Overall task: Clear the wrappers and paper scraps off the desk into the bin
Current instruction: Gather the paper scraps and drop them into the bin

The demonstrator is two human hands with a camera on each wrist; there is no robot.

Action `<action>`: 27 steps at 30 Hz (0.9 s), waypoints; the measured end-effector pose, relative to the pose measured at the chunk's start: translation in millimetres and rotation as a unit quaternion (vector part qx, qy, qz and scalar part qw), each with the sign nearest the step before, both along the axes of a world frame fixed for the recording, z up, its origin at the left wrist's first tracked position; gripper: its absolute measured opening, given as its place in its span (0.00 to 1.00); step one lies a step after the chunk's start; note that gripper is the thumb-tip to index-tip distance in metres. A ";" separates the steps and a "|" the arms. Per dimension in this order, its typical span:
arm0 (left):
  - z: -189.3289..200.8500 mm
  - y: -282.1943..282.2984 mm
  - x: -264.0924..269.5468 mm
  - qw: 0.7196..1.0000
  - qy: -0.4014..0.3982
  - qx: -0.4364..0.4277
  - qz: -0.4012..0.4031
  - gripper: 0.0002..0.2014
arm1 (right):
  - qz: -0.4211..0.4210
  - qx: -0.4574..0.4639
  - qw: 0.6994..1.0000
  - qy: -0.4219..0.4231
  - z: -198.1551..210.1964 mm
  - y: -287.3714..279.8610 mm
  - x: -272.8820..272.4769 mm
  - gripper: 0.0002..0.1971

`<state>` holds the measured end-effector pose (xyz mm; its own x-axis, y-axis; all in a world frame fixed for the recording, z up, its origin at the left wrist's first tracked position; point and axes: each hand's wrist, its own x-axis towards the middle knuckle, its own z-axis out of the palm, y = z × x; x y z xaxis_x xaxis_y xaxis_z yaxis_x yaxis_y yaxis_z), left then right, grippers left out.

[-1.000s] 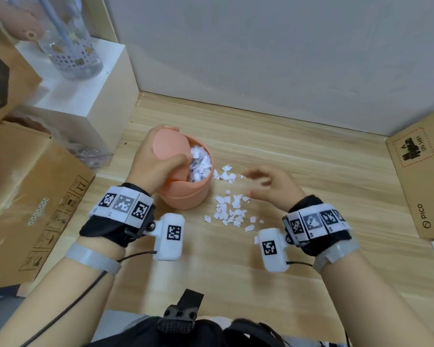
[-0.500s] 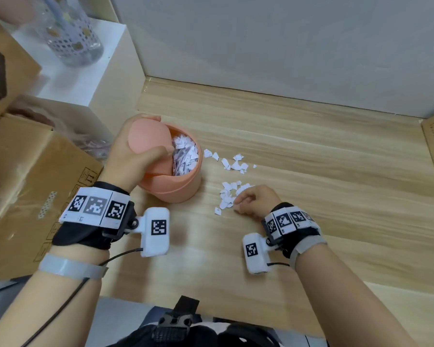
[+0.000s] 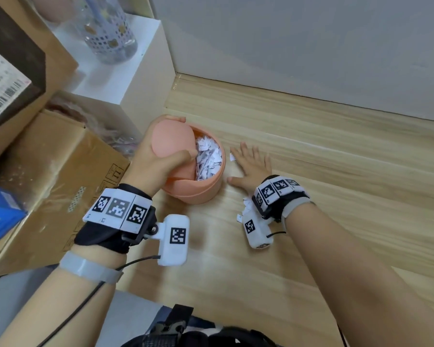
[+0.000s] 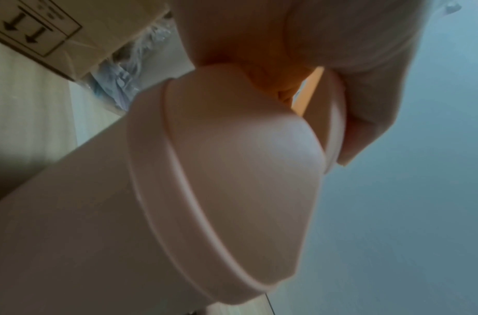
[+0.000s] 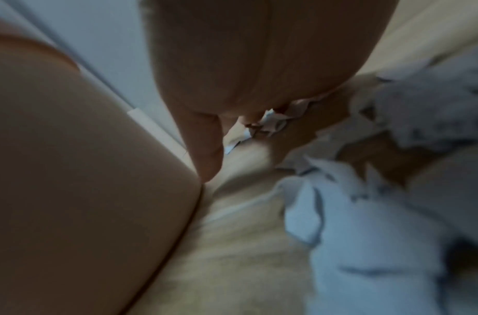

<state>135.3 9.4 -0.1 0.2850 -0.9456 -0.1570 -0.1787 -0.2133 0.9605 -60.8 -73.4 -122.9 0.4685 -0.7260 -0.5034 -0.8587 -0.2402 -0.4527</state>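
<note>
Wooden counter [image 3: 311,151] mostly swept. Bin [image 3: 206,189] near full of scraps. Left hand [image 3: 156,164] grips tilted lid [image 3: 173,144]. Right hand [image 3: 251,166] flat, fingers spread beside bin (covering scraps); few scraps [image 3: 247,207] left by wrist.

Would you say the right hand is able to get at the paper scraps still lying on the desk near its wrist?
Probably yes. The right hand lies flat and empty on the desk, the paper scraps sit just behind it by the wrist, and nothing covers them; it would only need to draw back.
</note>
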 end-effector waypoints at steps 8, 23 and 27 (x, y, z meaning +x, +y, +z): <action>0.2 -7.1 -11.8 1.000 -0.007 -0.001 -0.005 0.37 | 0.186 0.039 0.981 -0.030 13.0 25.1 -36.2 0.34; 4.0 -16.1 -53.2 0.998 0.015 -0.013 -0.066 0.38 | -0.185 0.014 0.982 -0.045 25.1 87.4 -100.3 0.49; 2.8 -15.9 -53.9 0.998 0.016 -0.013 -0.063 0.38 | 0.016 -0.067 0.995 0.065 20.3 95.7 -68.3 0.42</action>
<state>81.4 -6.6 2.7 0.1584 -0.9775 -0.1392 -0.1719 -0.1661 0.9710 -129.2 22.3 -102.6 0.4302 -0.7766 -0.4603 -0.8987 -0.3198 -0.3002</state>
